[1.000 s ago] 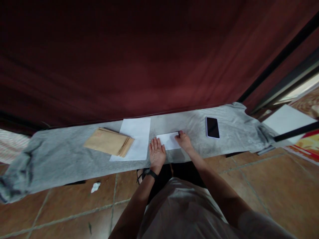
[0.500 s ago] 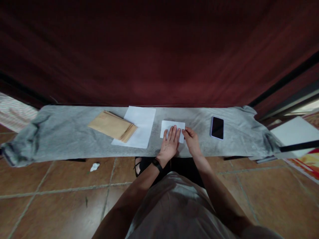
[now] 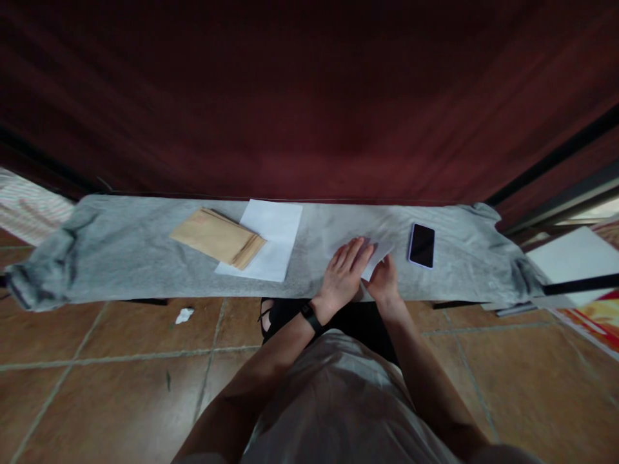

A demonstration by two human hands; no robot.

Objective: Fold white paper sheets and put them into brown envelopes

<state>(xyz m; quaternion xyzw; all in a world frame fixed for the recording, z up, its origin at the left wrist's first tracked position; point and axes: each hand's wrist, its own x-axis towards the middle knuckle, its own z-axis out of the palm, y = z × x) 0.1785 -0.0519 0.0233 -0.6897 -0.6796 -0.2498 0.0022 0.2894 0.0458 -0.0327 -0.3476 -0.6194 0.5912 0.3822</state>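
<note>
A small folded sheet of white paper (image 3: 374, 261) is tilted up between my two hands, partly hidden by them. My left hand (image 3: 341, 276), with a dark band on its wrist, lies against the paper's left side with its fingers stretched out. At the lower right edge, my right hand (image 3: 383, 280) pinches the paper between thumb and fingers. Left of my hands, a stack of brown envelopes (image 3: 217, 237) rests slantwise on larger white sheets (image 3: 280, 238).
A grey cloth (image 3: 130, 251) covers the narrow bench. On the right side lies a phone (image 3: 422, 245) with a dark screen. A dark red panel (image 3: 309, 129) rises behind the bench. A crumpled white scrap (image 3: 184, 315) is on the tiled floor.
The small paper has gone from lying flat to tilted, and shifted right. Both hands have moved right with it; my left hand no longer presses it flat on the cloth.
</note>
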